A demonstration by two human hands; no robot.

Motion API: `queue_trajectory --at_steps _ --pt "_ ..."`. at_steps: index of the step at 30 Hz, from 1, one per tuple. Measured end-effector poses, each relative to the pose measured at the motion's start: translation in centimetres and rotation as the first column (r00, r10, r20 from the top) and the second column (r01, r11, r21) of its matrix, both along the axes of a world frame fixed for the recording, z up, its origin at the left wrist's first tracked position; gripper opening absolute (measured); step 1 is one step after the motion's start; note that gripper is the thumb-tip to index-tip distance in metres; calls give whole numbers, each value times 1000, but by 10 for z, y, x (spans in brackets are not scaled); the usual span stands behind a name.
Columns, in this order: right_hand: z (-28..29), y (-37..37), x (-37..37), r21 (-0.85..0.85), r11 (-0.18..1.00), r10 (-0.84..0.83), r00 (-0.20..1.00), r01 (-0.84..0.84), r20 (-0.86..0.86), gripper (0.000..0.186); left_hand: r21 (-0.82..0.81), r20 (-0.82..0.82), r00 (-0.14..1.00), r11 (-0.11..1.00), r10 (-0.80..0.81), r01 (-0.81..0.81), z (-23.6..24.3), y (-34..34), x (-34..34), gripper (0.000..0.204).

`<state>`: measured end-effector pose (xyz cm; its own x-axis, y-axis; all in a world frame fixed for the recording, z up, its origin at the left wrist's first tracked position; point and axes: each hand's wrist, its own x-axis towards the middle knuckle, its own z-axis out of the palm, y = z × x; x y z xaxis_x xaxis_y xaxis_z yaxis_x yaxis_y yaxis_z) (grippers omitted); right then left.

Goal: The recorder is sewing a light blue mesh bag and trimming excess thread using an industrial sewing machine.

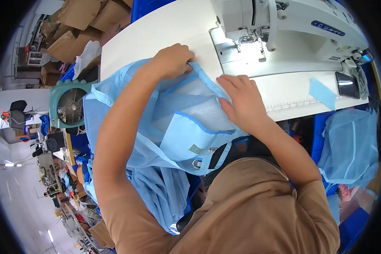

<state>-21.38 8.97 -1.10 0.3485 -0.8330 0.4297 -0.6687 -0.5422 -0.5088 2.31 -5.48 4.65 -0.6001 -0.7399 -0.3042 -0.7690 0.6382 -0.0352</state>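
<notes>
A light blue mesh fabric piece (178, 127) with solid blue binding and a solid blue pocket panel lies across the white sewing table (156, 38) and hangs over its near edge. My left hand (171, 61) grips the binding at the piece's far corner. My right hand (243, 101) presses flat on the mesh near its right edge, fingers together. A metal ring and a black strap (207, 158) sit at the piece's lower edge. The white sewing machine (283, 29) stands just beyond my right hand, its lit needle area (249, 40) apart from the fabric.
A small blue fabric square (322, 93) and a dark device (348, 84) lie on the table at right. More blue mesh pieces (351, 144) are heaped at right and below the table. A green fan (70, 103) stands at left, cardboard boxes (80, 25) behind it.
</notes>
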Motion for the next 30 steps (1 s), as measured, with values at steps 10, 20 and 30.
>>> queue_trajectory --at_steps 10,20,30 --pt "47 -6 38 562 705 -5 790 -432 613 25 487 -429 702 800 569 -350 116 104 46 17" --pt "107 1 34 397 725 260 757 -563 599 22 540 -523 578 768 627 -344 155 169 54 24" --pt "97 -19 19 433 612 319 708 -661 629 23 688 -556 499 705 664 -172 126 164 60 26"
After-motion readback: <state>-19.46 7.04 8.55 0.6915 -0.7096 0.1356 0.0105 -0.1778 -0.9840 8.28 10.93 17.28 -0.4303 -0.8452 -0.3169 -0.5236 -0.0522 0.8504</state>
